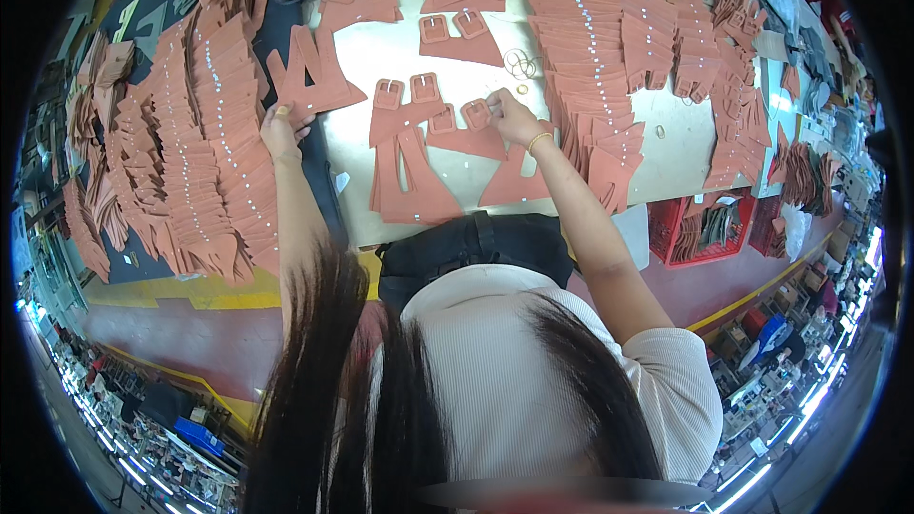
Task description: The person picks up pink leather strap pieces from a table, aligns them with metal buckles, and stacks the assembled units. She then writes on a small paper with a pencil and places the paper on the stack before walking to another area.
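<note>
While the left hand (pixel 282 137) reaches out over the left side of the desk (pixel 352 52), its grip pinches the lower edge of a rust-red strap piece (pixel 330 97), whose two straps point away from the person. The right hand (pixel 516 120) is further over, near the middle, its thumb and fingers pinching the right side of a square buckle (pixel 477 115). That buckle, covered in the same rust-red, sits on the upper right of a buckled piece (pixel 468 142) lying flat on the desk. Just to the left, another pair of buckles (pixel 425 88) stands out above a few overlapping strap pieces (pixel 428 196).

A yellow band (pixel 540 141) circles the right wrist. Beyond that hand, some thin loops (pixel 521 63) lie together on the desk, beside a long row of overlapping rust-red pieces (pixel 571 33) with small white marks. More such rows (pixel 233 119) spread over a dark surface (pixel 322 195) at the left. Below the desk's right side is a red basket (pixel 705 259) with brownish and green pieces in it.
</note>
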The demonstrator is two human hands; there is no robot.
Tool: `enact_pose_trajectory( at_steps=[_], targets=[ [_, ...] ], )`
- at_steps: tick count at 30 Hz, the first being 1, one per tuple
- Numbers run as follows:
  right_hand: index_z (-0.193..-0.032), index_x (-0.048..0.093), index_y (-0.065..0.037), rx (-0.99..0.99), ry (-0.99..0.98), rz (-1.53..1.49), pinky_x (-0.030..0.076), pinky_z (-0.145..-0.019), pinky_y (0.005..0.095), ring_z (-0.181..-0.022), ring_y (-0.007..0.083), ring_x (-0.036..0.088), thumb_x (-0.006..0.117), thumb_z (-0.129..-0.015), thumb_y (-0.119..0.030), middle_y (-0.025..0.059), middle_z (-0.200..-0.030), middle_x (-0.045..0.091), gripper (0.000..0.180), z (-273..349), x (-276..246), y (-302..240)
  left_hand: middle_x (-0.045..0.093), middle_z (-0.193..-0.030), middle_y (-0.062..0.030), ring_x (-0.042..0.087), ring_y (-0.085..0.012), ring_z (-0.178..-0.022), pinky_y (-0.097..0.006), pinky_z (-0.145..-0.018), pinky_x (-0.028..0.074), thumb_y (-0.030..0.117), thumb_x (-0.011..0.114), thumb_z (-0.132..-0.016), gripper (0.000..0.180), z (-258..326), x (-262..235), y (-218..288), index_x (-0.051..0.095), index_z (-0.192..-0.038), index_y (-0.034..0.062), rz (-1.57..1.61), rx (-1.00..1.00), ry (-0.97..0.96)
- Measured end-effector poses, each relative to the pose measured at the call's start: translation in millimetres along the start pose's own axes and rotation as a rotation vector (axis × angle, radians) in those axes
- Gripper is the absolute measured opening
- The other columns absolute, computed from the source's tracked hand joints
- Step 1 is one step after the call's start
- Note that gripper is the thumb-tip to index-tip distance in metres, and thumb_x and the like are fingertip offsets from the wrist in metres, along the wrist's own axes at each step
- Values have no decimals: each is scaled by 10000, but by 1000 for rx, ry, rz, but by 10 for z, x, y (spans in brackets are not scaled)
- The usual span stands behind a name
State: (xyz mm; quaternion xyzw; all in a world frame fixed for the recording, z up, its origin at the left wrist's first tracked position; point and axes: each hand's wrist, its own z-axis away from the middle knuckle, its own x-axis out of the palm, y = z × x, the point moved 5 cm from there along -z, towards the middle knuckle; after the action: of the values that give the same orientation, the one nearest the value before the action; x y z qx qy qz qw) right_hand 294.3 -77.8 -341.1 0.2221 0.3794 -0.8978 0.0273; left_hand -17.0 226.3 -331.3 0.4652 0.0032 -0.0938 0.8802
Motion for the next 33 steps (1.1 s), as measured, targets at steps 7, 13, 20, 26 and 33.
enact_pose_trajectory(
  at_steps=[7,13,20,26,33],
  targets=[
    [-1129,461,-30,-6,37,25,471,-740,312,-782,178,593,594,-829,-101,87,-839,594,336,-5,8,-2,656,-923,-107,684,-233,-623,-243,-411,467,149,590,-852,278,52,15,33,564,-1101,27,5,13,1],
    [-1127,462,-27,-16,62,35,471,-755,317,-808,181,596,585,-823,-103,92,-855,599,337,18,13,-8,657,-921,-112,683,-230,-624,-242,-410,471,142,588,-853,278,87,32,58,569,-1102,19,14,6,3],
    [-1130,468,-29,-41,60,39,473,-750,303,-785,164,576,565,-834,-74,74,-836,574,315,-19,34,30,663,-907,-103,680,-218,-602,-233,-401,468,145,592,-854,269,97,46,73,573,-1092,20,-10,5,9],
    [-1131,467,-30,-24,54,37,472,-756,307,-793,171,576,560,-838,-74,74,-836,572,311,-6,27,20,657,-923,-100,678,-221,-597,-237,-394,470,144,595,-851,269,86,43,69,574,-1091,25,-14,4,22],
    [-1130,469,-30,-17,51,38,477,-787,326,-840,199,598,564,-838,-84,98,-886,593,312,3,20,12,651,-945,-100,678,-223,-596,-236,-393,468,145,598,-850,274,71,34,54,572,-1095,25,-10,-3,23]
  ],
)
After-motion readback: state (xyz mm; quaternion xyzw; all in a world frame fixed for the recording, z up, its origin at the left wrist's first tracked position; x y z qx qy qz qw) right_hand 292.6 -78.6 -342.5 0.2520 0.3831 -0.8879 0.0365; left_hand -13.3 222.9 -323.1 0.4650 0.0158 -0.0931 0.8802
